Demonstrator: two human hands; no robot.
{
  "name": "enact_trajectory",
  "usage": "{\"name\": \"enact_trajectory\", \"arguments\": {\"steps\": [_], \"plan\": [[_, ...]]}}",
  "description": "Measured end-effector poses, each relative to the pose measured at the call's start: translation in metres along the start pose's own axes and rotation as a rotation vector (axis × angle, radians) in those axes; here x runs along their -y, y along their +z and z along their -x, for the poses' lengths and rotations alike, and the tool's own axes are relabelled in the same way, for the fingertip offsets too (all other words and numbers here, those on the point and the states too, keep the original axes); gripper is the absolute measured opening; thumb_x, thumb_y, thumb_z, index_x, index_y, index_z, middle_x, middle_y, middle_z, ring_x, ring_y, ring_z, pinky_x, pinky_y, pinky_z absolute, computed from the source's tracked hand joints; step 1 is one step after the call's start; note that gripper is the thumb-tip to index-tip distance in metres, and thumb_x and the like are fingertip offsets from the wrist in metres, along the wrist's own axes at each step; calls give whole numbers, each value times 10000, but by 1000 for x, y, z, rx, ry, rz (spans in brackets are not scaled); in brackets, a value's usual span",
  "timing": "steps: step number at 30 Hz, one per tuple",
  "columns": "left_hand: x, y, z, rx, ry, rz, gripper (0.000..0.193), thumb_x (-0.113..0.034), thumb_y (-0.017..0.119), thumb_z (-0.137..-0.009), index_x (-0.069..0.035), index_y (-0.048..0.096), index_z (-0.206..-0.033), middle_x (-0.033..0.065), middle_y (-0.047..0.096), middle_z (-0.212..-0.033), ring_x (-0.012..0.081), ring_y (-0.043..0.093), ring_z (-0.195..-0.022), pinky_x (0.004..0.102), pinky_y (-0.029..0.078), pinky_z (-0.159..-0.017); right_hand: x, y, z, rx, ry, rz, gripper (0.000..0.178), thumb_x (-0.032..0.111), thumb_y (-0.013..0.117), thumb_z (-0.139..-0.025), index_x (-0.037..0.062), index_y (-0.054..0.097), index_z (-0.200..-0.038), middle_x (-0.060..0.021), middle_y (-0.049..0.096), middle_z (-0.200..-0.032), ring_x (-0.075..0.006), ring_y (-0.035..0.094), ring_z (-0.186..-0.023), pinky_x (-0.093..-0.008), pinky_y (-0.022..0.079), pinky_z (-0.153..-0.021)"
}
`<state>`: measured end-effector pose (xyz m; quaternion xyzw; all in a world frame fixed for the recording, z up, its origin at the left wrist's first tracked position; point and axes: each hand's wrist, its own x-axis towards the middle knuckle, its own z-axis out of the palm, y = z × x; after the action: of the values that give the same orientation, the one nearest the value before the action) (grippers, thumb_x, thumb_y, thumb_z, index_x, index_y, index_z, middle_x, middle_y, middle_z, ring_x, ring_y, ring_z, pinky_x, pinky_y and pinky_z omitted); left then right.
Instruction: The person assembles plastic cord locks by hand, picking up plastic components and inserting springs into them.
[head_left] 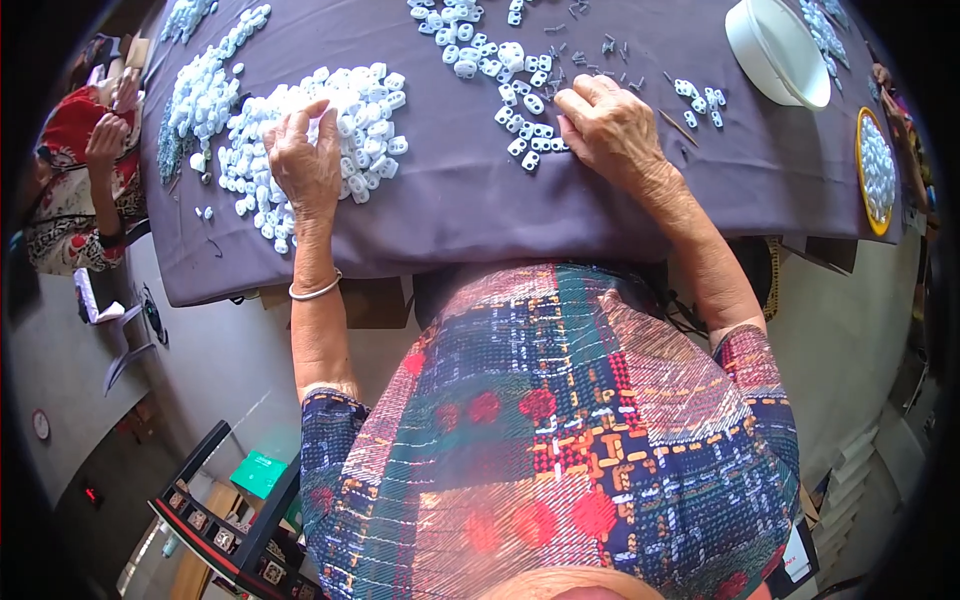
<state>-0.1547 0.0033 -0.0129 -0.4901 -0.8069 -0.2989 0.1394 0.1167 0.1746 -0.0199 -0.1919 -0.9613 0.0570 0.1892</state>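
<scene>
My left hand (304, 165) rests on a large heap of small white plastic pieces (375, 130) on the left of the table, its fingers bent and fingertips down among them. Whatever those fingers hold is hidden. Further right, my right hand (612, 130) is closed, with thumb and fingers curled together; I cannot make out anything in its grip. Next to its thumb lie scattered white pieces with two holes each (530, 130), and more of them trail away toward the far edge. Small dark metal pins (632, 82) are strewn just beyond the right hand.
A dark cloth (450, 220) covers the table. A thin wooden stick (680, 128) and a small group of white pieces (700, 100) lie to the right. Beyond stand a white tub (770, 60) and a yellow-rimmed basket (877, 170) of pieces. Another person (90, 170) sits at left.
</scene>
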Motion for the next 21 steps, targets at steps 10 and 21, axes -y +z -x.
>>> {"name": "enact_trajectory", "arguments": {"steps": [10,21], "plan": [[-93,25,46,122,106,271,161,-118,740,-651,-93,625,-761,61,608,-806,230,555,-801,355,421,-740,-1,-1,3,126,-34,108,118,129,607,-732,62,531,-792,-75,529,-802,-239,565,-796,-343,487,-660],[-122,48,50,206,65,361,132,-148,730,-654,-100,623,-715,44,575,-814,243,508,-817,348,411,-748,17,-13,10,-38,58,-192,95,52,568,-757,32,513,-832,-116,533,-763,-289,571,-693,-371,474,-606]]}}
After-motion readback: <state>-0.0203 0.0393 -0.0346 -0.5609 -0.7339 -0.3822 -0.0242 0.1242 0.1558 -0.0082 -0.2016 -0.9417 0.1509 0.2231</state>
